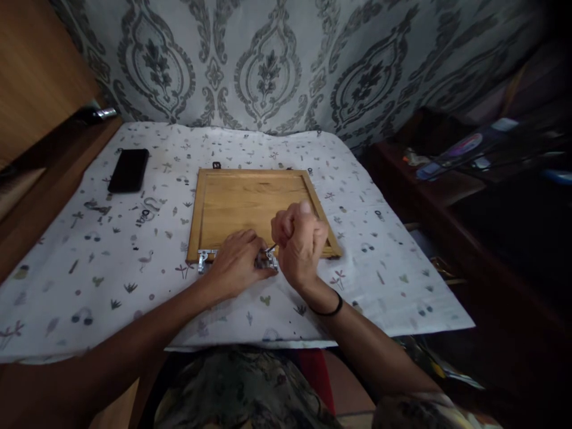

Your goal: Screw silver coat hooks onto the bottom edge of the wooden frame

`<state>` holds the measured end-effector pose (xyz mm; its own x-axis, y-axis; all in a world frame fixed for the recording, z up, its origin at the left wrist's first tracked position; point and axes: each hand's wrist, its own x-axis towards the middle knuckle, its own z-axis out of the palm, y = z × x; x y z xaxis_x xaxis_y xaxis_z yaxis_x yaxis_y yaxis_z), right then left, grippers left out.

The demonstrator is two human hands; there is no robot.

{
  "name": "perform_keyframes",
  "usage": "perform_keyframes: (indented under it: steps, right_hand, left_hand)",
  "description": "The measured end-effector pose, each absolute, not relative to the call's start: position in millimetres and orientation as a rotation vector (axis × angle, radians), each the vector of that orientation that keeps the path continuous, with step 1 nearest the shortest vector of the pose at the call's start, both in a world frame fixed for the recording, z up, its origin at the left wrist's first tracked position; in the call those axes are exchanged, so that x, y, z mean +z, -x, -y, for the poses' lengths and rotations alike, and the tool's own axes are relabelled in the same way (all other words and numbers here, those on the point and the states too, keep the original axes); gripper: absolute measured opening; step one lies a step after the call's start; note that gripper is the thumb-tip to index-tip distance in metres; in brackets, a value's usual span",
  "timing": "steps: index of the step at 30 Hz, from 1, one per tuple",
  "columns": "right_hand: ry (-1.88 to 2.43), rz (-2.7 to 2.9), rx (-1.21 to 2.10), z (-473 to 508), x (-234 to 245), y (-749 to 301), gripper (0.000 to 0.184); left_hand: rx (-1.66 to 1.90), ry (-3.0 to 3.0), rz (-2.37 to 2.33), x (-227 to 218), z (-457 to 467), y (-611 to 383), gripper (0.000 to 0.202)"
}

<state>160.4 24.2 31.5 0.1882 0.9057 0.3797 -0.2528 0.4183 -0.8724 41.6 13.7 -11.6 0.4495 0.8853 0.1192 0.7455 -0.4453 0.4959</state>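
A framed wooden panel [254, 205] lies flat on the table. Along its near edge sit two silver metal fittings that look like hinges: a left one [202, 261] and a right one [271, 260]. My left hand [239, 259] rests over the near edge, its fingers and thumb closed around the right fitting and partly covering it. Over the panel's near right part, my right hand [299, 235] is a fist around a screwdriver [271, 246]. Only the thin shaft shows, slanting down to the right fitting; the handle is hidden in the fist.
A white printed cloth [366, 280] covers the table. A black phone [128, 171] lies at the left. Small dark pieces, one of them a dark clip [217, 165], show at the panel's far edge. Wooden furniture [49, 77] borders the left; a plastic bottle [451, 155] lies at the right.
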Motion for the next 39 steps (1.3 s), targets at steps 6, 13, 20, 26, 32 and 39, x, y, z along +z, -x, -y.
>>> perform_keyframes:
  steps: [6, 13, 20, 26, 32, 39]
  right_hand:
    - [0.69, 1.173, 1.314, -42, 37, -181, 0.058]
    - [0.526, 1.512, 1.519, -64, 44, -205, 0.043]
    - [0.425, 1.367, 1.777, -66, 44, -190, 0.053]
    - [0.656, 1.207, 1.304, -43, 38, -172, 0.061]
    - [0.76, 1.074, 0.885, -23, 24, -161, 0.06]
    - [0.667, 1.378, 1.497, -55, 45, -197, 0.026]
  left_hand:
    - [0.487, -2.309, -1.378, -6, -14, -41, 0.036]
    - [0.455, -2.312, -1.368, -5, -15, -42, 0.038]
    - [0.476, -2.329, -1.351, -9, -16, -41, 0.039]
    - [0.465, -2.306, -1.373, -6, -14, -41, 0.039]
    - [0.482, -2.328, -1.389, -7, -14, -42, 0.036]
    - [0.468, -2.306, -1.383, -4, -14, -42, 0.032]
